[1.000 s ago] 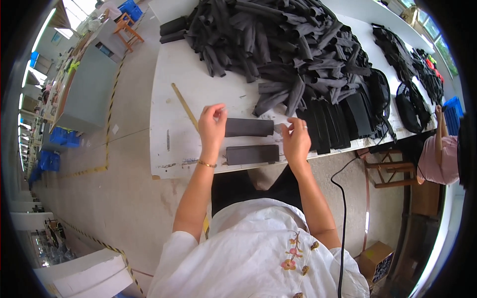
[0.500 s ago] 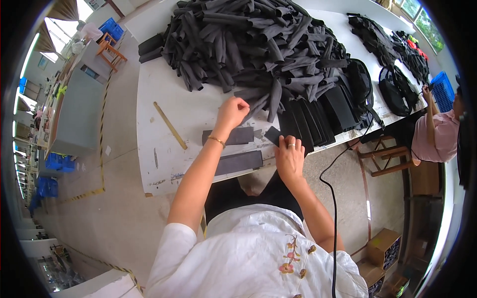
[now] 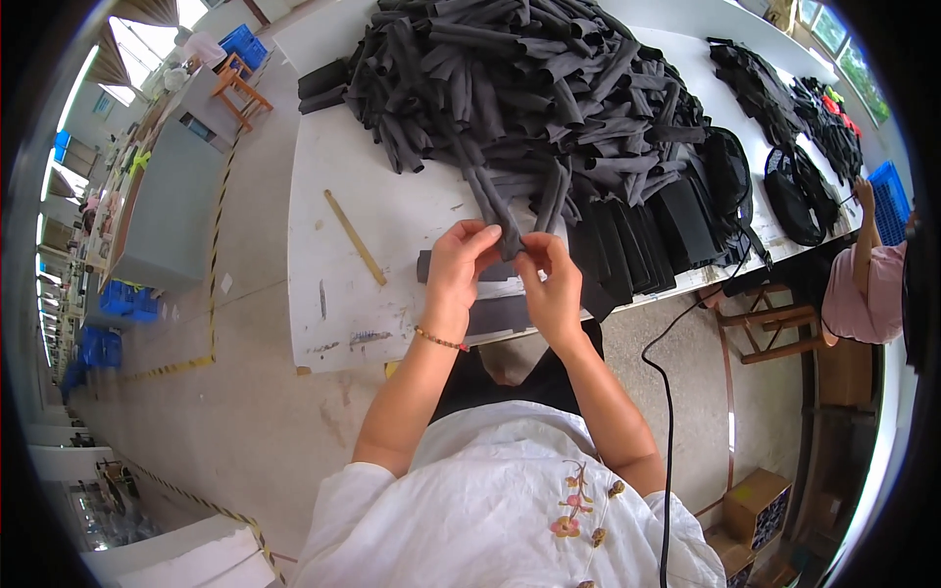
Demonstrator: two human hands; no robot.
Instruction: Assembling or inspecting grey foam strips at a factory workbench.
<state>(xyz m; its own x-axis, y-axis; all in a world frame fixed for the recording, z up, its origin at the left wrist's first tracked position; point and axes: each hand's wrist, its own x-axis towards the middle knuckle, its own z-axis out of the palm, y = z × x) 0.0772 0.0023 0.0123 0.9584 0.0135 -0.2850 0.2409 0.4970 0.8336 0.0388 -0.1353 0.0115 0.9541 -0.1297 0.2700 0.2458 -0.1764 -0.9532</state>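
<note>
Between my two hands is the near end of a long dark grey fabric tube (image 3: pixel 489 196), which stretches away from me toward the pile. My left hand (image 3: pixel 459 269) pinches its left edge with thumb and forefinger. From the other side, my right hand (image 3: pixel 552 289) has its fingers closed at the same end. Under and beside my hands, flat grey fabric strips (image 3: pixel 502 316) lie near the table's front edge. Just right of my right hand, black flat panels (image 3: pixel 610 250) overlap in a row. Whether my right hand also holds a small black piece is hidden.
A large heap of grey fabric tubes (image 3: pixel 529 88) covers the back of the white table (image 3: pixel 323 284). A yellowish ruler-like strip (image 3: pixel 355 237) lies at left. Black mesh bags (image 3: pixel 794 196) sit at right, near a seated person (image 3: pixel 867 284). A black cable (image 3: pixel 668 421) hangs at my right.
My right hand has left the small black piece by the panels and moved left. My left hand has come lower; both now grip the fabric tube. The view has shifted slightly.
</note>
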